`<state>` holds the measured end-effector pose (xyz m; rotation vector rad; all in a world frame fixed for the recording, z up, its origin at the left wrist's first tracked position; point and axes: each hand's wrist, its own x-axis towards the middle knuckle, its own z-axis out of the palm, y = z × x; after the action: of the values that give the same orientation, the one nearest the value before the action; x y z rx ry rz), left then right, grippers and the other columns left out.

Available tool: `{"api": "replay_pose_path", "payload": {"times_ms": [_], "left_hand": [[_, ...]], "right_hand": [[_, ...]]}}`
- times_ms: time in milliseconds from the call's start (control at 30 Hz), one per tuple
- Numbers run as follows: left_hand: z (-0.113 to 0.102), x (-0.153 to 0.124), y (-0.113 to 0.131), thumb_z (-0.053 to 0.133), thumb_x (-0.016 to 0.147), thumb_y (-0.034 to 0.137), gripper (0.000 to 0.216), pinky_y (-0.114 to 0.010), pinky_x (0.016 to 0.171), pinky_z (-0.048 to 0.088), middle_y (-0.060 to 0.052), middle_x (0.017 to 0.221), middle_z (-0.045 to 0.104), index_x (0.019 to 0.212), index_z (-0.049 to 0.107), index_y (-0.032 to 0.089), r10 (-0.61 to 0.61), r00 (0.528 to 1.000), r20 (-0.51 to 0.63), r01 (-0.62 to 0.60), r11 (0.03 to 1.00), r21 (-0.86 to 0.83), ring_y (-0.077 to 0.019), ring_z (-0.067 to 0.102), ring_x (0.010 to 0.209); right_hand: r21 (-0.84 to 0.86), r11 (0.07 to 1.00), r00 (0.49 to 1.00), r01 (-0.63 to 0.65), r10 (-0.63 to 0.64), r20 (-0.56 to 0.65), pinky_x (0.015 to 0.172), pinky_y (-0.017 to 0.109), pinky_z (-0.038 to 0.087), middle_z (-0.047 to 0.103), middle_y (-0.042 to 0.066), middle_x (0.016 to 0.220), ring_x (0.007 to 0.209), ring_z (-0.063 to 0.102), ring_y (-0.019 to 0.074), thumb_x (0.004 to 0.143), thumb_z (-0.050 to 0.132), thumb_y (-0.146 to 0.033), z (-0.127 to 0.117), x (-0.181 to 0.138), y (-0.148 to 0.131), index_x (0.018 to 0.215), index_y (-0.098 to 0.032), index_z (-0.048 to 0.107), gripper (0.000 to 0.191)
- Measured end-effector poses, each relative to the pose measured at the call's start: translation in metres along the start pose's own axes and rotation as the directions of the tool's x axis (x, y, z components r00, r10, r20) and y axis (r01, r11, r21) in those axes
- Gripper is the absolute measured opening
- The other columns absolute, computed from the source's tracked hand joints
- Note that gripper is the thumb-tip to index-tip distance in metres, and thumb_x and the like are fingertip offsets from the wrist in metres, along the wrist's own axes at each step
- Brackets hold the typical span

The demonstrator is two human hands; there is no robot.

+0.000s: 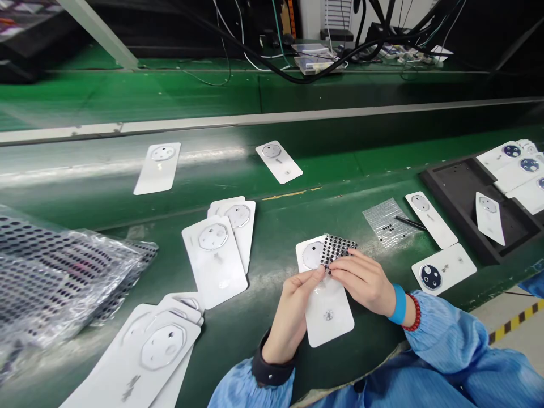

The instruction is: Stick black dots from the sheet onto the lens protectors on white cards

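My left hand (297,306) holds a white card (329,317) with a round clear window near its top, thumb pressed on the card's face. My right hand (365,280) pinches a small clear sheet of black dots (335,248) over the card's upper part, fingertips meeting the left thumb. Both hands hover just above the green bench surface (276,226). Both arms wear blue sleeves; the right wrist has a blue band and a red bead bracelet.
More white cards lie around: two on the belt (157,167), a pile at centre (221,249), a stack at lower left (157,345). A dotted sheet with a black pen (389,222), a black tray (476,204) and bagged dot sheets (55,272) flank them.
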<state>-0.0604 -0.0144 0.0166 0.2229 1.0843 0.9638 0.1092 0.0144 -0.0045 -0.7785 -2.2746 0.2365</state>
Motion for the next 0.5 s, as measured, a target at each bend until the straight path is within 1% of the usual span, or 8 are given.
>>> {"api": "replay_pose_path", "payload": {"times_ms": [100, 200, 267, 333, 367, 400, 467, 500], "left_hand": [[0.001, 0.001, -0.001, 0.086, 0.061, 0.031, 0.026, -0.021, 0.057, 0.048, -0.007, 0.067, 0.072, 0.068, 0.074, 0.009, -0.017, 1.000, -0.014, 0.017, 0.999, -0.037, -0.0141, 0.063, 0.059], [0.002, 0.001, -0.002, 0.085, 0.061, 0.037, 0.030, -0.023, 0.057, 0.048, -0.007, 0.065, 0.071, 0.067, 0.072, 0.010, -0.012, 0.999, -0.031, 0.013, 1.000, 0.008, -0.0145, 0.062, 0.056], [0.000, 0.002, -0.002, 0.084, 0.061, 0.041, 0.033, -0.023, 0.055, 0.047, -0.007, 0.063, 0.070, 0.066, 0.071, 0.010, 0.001, 0.999, -0.033, 0.001, 0.999, 0.054, -0.0145, 0.061, 0.054], [-0.005, 0.003, 0.000, 0.081, 0.064, 0.045, 0.036, -0.023, 0.051, 0.045, -0.007, 0.061, 0.070, 0.067, 0.072, 0.010, 0.047, 0.997, -0.063, -0.038, 0.989, 0.143, -0.0153, 0.060, 0.052], [-0.009, 0.003, 0.002, 0.077, 0.068, 0.048, 0.038, -0.024, 0.051, 0.045, -0.007, 0.061, 0.070, 0.067, 0.073, 0.011, 0.117, 0.988, -0.100, -0.090, 0.967, 0.239, -0.0172, 0.062, 0.054], [-0.013, 0.004, 0.005, 0.073, 0.072, 0.050, 0.039, -0.025, 0.054, 0.047, -0.008, 0.064, 0.071, 0.069, 0.074, 0.011, 0.218, 0.966, -0.140, -0.155, 0.920, 0.361, -0.0206, 0.065, 0.060], [-0.024, 0.003, 0.012, 0.066, 0.077, 0.050, 0.037, -0.031, 0.072, 0.053, -0.011, 0.082, 0.075, 0.079, 0.076, 0.014, 0.444, 0.878, -0.180, -0.266, 0.764, 0.588, -0.0295, 0.069, 0.088], [-0.028, 0.002, 0.016, 0.065, 0.079, 0.047, 0.035, -0.034, 0.086, 0.051, -0.012, 0.098, 0.075, 0.089, 0.076, 0.016, 0.545, 0.820, -0.173, -0.315, 0.684, 0.658, -0.0321, 0.065, 0.106]], "right_hand": [[-0.017, 0.998, 0.998, 0.064, -0.064, -0.024, 0.097, 0.040, 0.053, 0.074, 0.010, 0.103, 0.095, 0.071, 0.0183, 0.093, 0.050, -0.008, 0.004, -0.004, 0.002, 0.103, -0.016, 0.067, 0.022], [-0.004, 0.995, 0.994, 0.098, -0.098, -0.039, 0.092, 0.036, 0.057, 0.074, 0.011, 0.105, 0.096, 0.071, 0.0184, 0.093, 0.052, -0.009, 0.008, -0.006, 0.005, 0.104, -0.016, 0.066, 0.019], [0.022, 0.996, 0.996, 0.086, -0.085, -0.016, 0.090, 0.034, 0.058, 0.075, 0.010, 0.105, 0.094, 0.072, 0.0180, 0.093, 0.053, -0.012, 0.010, -0.006, 0.008, 0.101, -0.017, 0.067, 0.016], [0.070, 0.997, 0.998, 0.009, -0.013, 0.060, 0.087, 0.032, 0.059, 0.074, 0.009, 0.105, 0.092, 0.072, 0.0176, 0.094, 0.052, -0.015, 0.010, -0.007, 0.012, 0.097, -0.018, 0.066, 0.015], [0.093, 0.995, 0.994, -0.042, 0.032, 0.105, 0.084, 0.031, 0.060, 0.074, 0.009, 0.105, 0.091, 0.073, 0.0176, 0.095, 0.051, -0.017, 0.009, -0.008, 0.014, 0.096, -0.018, 0.066, 0.015], [0.108, 0.990, 0.987, -0.091, 0.075, 0.144, 0.080, 0.030, 0.060, 0.074, 0.009, 0.104, 0.091, 0.073, 0.0178, 0.096, 0.050, -0.018, 0.007, -0.009, 0.017, 0.096, -0.018, 0.066, 0.015], [0.121, 0.980, 0.974, -0.157, 0.134, 0.181, 0.075, 0.029, 0.061, 0.074, 0.009, 0.102, 0.090, 0.073, 0.0184, 0.096, 0.049, -0.018, 0.002, -0.013, 0.023, 0.094, -0.018, 0.065, 0.016], [0.126, 0.977, 0.973, -0.172, 0.148, 0.179, 0.074, 0.029, 0.061, 0.074, 0.008, 0.101, 0.089, 0.073, 0.0186, 0.096, 0.049, -0.017, -0.002, -0.014, 0.026, 0.093, -0.018, 0.064, 0.015]]}}
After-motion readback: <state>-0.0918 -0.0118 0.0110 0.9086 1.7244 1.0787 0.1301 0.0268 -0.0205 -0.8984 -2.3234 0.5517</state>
